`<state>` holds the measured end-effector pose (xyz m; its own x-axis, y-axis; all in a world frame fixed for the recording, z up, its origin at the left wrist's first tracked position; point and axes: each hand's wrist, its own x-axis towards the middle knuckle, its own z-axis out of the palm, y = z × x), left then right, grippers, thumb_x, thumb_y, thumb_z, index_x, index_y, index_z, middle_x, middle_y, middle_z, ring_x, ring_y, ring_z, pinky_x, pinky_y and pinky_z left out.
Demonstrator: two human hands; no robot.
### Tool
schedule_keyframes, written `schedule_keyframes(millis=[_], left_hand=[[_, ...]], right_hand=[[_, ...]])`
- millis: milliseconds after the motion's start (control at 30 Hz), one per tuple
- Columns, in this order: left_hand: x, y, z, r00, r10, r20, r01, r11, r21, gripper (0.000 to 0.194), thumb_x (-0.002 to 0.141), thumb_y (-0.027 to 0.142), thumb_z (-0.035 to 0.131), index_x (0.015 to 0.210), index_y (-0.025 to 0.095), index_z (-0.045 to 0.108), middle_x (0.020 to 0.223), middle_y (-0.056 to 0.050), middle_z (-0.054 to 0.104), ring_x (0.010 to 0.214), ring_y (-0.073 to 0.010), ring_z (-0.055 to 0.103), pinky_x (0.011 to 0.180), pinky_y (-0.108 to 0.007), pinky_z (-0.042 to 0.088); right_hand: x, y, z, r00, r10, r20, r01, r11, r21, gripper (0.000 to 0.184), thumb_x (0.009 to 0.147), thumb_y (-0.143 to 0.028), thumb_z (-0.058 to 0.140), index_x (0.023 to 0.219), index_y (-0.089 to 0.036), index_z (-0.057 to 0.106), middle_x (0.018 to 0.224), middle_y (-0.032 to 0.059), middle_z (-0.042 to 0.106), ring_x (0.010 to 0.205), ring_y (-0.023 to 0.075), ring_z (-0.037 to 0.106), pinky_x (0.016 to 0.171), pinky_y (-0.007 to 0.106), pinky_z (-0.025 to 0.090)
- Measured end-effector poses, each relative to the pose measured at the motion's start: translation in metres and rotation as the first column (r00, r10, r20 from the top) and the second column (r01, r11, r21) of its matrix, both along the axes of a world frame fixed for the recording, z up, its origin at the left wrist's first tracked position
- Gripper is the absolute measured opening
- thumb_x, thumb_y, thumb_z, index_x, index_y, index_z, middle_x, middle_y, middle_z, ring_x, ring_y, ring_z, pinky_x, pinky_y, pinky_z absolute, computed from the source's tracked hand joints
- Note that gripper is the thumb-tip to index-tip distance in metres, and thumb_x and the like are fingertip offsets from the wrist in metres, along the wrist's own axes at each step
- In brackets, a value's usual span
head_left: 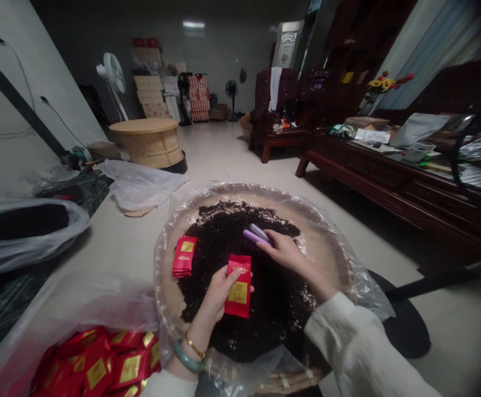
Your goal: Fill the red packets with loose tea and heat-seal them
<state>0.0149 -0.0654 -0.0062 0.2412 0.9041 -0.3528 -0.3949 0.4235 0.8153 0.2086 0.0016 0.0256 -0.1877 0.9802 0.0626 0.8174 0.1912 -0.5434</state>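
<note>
My left hand is closed on a small stack of red packets with gold labels, thumb on top. In my right hand is a purple-and-grey two-armed tool, like tongs or a handheld bag sealer; its exact kind does not show. The tool is above dark loose tea-like leaves, apart from the packets. These leaves lie heaped in a wide round woven basket lined with clear plastic. Another stack of red packets lies on the left side of the basket.
At lower left, a clear plastic bag holds many plump red-and-gold packets. Farther left, another bag holds dark material. A dark wooden table stands right, a round wooden drum-like stand at back left. A fan base is right.
</note>
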Motion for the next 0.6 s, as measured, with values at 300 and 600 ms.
schedule_keyframes(millis=[300,600], left_hand=[[0.003,-0.001,-0.007,0.991,0.133,-0.028,-0.132,0.991,0.034,0.052,0.057,0.058,0.078,0.079,0.013,0.063,0.060,-0.003,0.068,0.055,-0.0167,0.065,0.056,-0.026,0.050],[0.011,-0.007,-0.013,0.975,0.221,0.013,-0.221,0.969,0.113,0.048,0.058,0.058,0.078,0.068,0.014,0.062,0.055,0.003,0.059,0.050,-0.0083,0.050,0.051,-0.020,0.037]], right_hand=[[-0.002,-0.001,-0.031,0.994,-0.098,0.056,0.067,0.914,0.400,0.034,0.085,-0.041,0.058,0.111,-0.019,0.065,0.107,0.0143,0.063,0.095,0.0290,0.058,0.084,0.042,0.047],[-0.045,-0.044,-0.011,0.895,0.205,-0.397,-0.203,0.978,0.049,0.028,0.084,-0.040,0.055,0.069,-0.019,0.067,0.069,0.0040,0.069,0.066,0.0189,0.063,0.061,0.028,0.048]])
